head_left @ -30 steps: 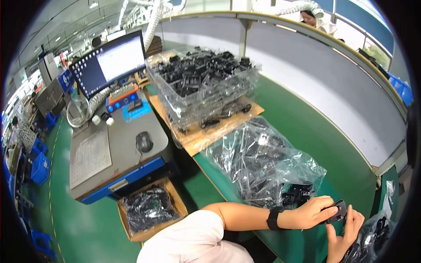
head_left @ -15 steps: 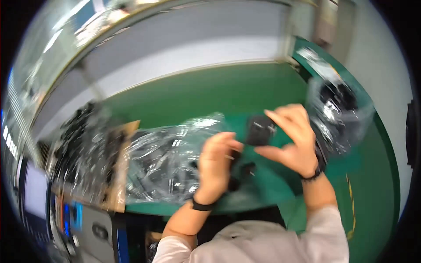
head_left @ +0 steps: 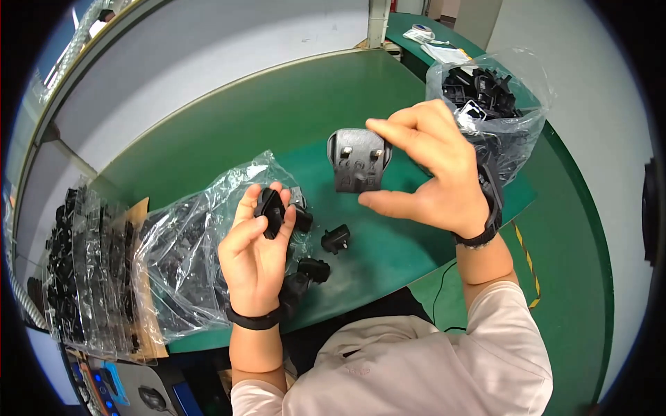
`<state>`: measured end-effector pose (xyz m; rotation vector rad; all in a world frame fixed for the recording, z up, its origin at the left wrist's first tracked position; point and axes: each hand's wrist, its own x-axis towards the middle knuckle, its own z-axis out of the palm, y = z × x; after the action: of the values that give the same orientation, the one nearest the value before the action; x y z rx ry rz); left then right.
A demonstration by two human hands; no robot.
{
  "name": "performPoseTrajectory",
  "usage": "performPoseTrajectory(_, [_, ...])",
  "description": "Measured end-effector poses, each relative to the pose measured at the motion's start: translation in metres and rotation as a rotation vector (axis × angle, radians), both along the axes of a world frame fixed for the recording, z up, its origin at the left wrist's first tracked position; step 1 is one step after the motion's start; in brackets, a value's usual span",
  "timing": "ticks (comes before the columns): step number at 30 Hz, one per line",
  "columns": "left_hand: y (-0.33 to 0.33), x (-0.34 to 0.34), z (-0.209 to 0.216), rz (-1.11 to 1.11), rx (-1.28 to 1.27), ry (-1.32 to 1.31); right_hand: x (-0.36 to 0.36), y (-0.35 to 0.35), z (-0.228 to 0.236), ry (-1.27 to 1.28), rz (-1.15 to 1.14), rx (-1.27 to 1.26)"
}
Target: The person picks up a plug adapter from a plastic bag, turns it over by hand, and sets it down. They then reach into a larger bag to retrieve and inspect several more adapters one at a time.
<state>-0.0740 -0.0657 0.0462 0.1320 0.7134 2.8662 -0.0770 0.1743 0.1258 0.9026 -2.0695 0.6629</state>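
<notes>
My right hand (head_left: 430, 170) holds up a grey plug adapter (head_left: 357, 161) with metal pins facing me, pinched between thumb and fingers above the green table (head_left: 291, 111). My left hand (head_left: 255, 253) grips a small black plastic part (head_left: 270, 211) at the mouth of a clear plastic bag (head_left: 187, 256) full of black parts. Several loose black parts (head_left: 336, 238) lie on the table between my hands. Both wrists wear black bands.
A second clear bag (head_left: 496, 104) of black plug parts stands at the right, behind my right hand. Stacked clear trays of black parts (head_left: 83, 270) on cardboard sit at the far left. A grey partition wall (head_left: 208, 48) runs along the table's far edge.
The view has swung from the left bench area to the green table in front of me. My right hand has lifted the grey adapter higher and my left hand has taken a black part from the bag.
</notes>
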Motion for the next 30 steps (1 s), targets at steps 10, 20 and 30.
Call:
performPoseTrajectory(10, [0.001,-0.005,0.002,-0.014,-0.067,-0.032,-0.003,-0.004,0.005,0.050,-0.042,0.078])
performPoseTrajectory(20, [0.004,-0.004,0.001,0.026,-0.173,0.024,0.001,0.002,0.004,0.066,-0.067,0.100])
performPoseTrajectory(30, [0.006,-0.011,-0.006,-0.169,0.125,0.076,-0.008,0.093,0.033,0.185,-0.933,0.127])
